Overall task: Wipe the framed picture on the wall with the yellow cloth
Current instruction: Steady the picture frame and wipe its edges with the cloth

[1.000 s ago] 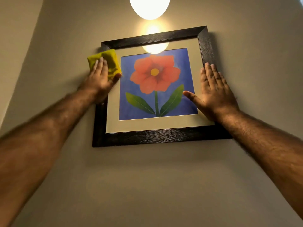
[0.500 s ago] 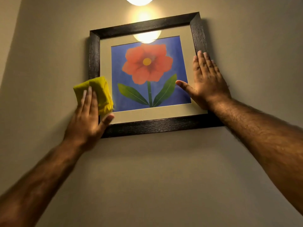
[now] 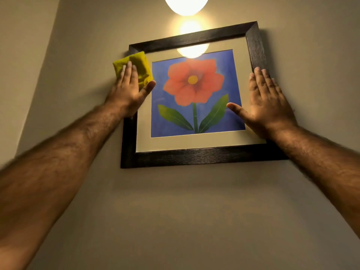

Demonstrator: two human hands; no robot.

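A picture in a dark wooden frame (image 3: 194, 158) hangs on the beige wall, showing a red flower with green leaves on blue, set in a cream mat. My left hand (image 3: 129, 90) presses a folded yellow cloth (image 3: 141, 65) flat against the frame's upper left side, covering that stretch of frame. My right hand (image 3: 266, 106) lies flat with fingers spread on the right side of the frame and glass, thumb over the blue picture. Both forearms reach up from the lower corners.
A lit round lamp (image 3: 186, 4) hangs above the frame, and its glare reflects on the glass (image 3: 191, 50) near the top. A wall corner (image 3: 48, 65) runs down at the left. Bare wall stretches below the frame.
My left hand slid the cloth down the left side of the frame to its lower part, then back up to the upper left. My right hand stayed on the right side.
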